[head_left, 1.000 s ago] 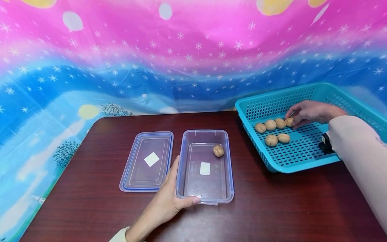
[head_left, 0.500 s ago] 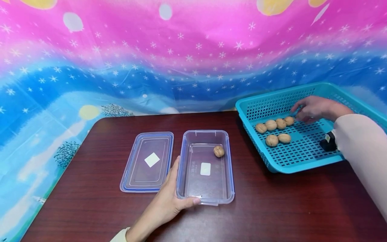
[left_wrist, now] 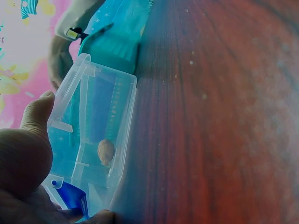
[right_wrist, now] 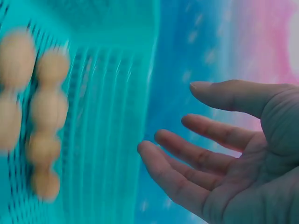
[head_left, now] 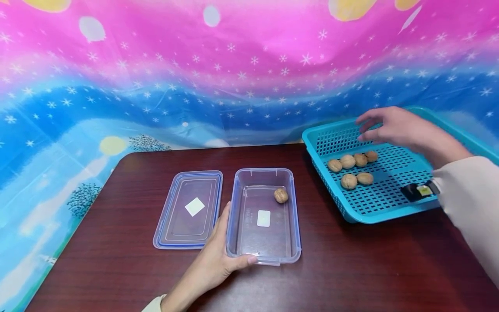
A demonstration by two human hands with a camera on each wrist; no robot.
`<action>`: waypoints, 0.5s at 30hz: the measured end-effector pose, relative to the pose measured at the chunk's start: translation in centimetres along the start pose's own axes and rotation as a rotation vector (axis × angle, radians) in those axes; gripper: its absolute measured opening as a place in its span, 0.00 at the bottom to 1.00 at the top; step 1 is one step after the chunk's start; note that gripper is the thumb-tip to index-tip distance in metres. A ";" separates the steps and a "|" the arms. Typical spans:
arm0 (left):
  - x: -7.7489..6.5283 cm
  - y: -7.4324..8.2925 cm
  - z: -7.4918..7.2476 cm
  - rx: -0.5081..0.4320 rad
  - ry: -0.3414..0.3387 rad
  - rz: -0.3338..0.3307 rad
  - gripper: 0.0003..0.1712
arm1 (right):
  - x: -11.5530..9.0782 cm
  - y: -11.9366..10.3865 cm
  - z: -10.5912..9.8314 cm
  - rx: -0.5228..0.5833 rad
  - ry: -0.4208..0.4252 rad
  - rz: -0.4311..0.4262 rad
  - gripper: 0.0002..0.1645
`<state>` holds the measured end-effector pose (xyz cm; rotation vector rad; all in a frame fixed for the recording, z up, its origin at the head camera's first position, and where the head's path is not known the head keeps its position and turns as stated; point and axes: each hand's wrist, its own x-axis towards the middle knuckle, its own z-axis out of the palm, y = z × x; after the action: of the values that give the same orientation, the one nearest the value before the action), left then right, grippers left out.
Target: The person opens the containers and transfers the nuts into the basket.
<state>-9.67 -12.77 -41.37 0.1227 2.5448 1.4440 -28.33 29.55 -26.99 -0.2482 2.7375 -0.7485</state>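
Note:
My left hand (head_left: 218, 256) grips the near left corner of a clear plastic food container (head_left: 298, 236), its thumb over the near rim and its fingers along the left wall. One walnut (head_left: 280, 196) lies inside, toward the far right; it also shows through the wall in the left wrist view. Above the back of a turquoise basket (head_left: 366, 218), my right hand (head_left: 393, 128) hovers with its fingers loosely spread and nothing in them, as the right wrist view (right_wrist: 224, 154) confirms. Several walnuts (head_left: 348, 161) form a row on the basket floor, with two walnuts (head_left: 349, 181) in front of them.
A clear lid (head_left: 181, 227) with a blue seal lies flat to the left of the container. The dark wooden table (head_left: 343, 268) ends at a patterned cloth backdrop (head_left: 249, 78). A black wrist camera (head_left: 415, 191) sits under the right sleeve, over the basket.
My right hand has let go of the walnut at the row's right end, then risen up and back, away from the walnuts. The left hand and the container stay in place.

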 end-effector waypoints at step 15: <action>-0.1 0.1 0.0 -0.013 0.007 -0.002 0.78 | -4.2 -10.4 8.4 0.126 0.021 -0.180 0.30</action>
<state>-9.61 -12.73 -41.34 0.1132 2.5401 1.4623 -20.75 17.75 -27.48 -0.4656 2.6999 -0.9721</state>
